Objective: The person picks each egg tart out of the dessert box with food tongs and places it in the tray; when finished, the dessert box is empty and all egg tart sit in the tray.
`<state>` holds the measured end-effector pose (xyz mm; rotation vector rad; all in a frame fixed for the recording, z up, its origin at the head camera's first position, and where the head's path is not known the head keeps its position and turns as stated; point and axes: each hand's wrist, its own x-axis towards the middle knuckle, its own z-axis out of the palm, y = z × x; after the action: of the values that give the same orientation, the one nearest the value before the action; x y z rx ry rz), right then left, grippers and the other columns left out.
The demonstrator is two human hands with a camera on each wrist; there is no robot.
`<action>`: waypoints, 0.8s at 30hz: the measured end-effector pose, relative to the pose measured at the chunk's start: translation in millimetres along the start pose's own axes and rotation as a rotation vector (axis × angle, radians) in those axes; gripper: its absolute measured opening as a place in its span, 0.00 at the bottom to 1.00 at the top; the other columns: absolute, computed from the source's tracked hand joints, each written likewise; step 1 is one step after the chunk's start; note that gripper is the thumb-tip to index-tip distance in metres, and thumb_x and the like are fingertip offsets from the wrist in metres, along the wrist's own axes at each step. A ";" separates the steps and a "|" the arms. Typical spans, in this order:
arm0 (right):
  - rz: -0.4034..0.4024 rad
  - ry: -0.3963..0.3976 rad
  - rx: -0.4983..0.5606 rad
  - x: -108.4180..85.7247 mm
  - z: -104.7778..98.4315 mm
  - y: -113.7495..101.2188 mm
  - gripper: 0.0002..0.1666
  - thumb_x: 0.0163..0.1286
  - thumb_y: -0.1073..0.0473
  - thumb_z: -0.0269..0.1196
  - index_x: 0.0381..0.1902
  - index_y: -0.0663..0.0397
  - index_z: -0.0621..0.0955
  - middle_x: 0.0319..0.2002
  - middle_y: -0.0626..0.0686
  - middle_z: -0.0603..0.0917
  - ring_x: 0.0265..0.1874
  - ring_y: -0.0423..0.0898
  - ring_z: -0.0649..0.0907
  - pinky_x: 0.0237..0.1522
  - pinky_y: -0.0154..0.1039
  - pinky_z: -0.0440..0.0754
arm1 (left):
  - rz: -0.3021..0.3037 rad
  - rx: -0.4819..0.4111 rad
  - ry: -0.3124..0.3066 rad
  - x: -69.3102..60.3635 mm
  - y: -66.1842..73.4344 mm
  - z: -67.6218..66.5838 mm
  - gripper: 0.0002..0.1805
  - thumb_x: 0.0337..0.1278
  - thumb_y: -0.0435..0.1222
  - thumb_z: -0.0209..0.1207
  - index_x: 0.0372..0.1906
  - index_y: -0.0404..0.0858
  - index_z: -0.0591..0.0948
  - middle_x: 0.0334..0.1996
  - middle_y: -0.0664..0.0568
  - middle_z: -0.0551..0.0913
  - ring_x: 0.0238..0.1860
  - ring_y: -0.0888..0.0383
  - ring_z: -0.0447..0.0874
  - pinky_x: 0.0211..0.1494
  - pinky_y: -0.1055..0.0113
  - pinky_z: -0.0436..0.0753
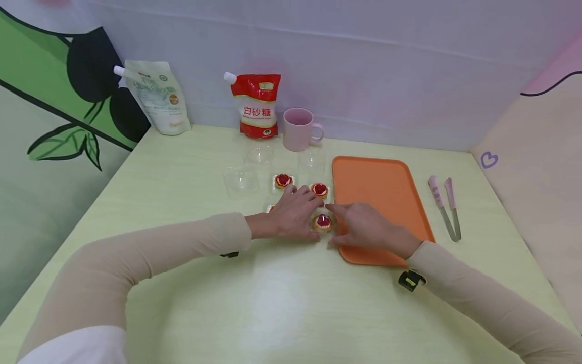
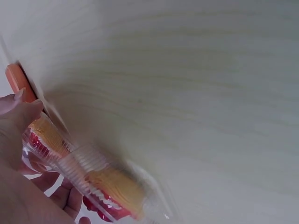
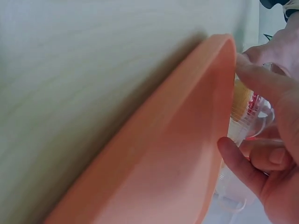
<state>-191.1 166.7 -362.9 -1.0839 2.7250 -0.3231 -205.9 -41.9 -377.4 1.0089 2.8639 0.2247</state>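
In the head view, both hands are around a small clear box holding a red-topped tart [image 1: 323, 222]. The left hand [image 1: 293, 215] grips the box's left side, its thumb at the near corner and a finger at the far one. From the right, the right hand [image 1: 366, 226] holds the box between thumb and forefinger, over the orange tray's edge. The left wrist view has a tart [image 2: 114, 191] in clear plastic beside the left hand [image 2: 28, 158]. In the right wrist view, the right hand [image 3: 275, 121] partly hides a boxed tart [image 3: 240, 95].
Two more tarts [image 1: 283, 181] [image 1: 320, 190] sit beyond the hands; another is mostly hidden by the left hand. Clear empty lids [image 1: 241, 180] stand behind. Also there: orange tray [image 1: 375, 187], tongs [image 1: 443, 207], pink mug [image 1: 297, 131], red bag [image 1: 258, 106], white bag [image 1: 161, 98].
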 end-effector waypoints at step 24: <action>-0.016 -0.012 0.161 2.7 -7.4 9.0 0.45 0.54 0.44 0.77 0.65 0.58 0.75 0.33 0.45 0.85 0.25 0.39 0.74 0.38 0.39 0.78 | 0.021 0.043 0.054 -3.8 2.2 6.7 0.38 0.43 0.59 0.70 0.60 0.45 0.77 0.56 0.54 0.79 0.59 0.55 0.70 0.63 0.51 0.65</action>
<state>-200.8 172.2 -358.4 -1.0612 2.6285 -0.5265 -200.7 -42.0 -383.5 1.0572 2.9197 0.1956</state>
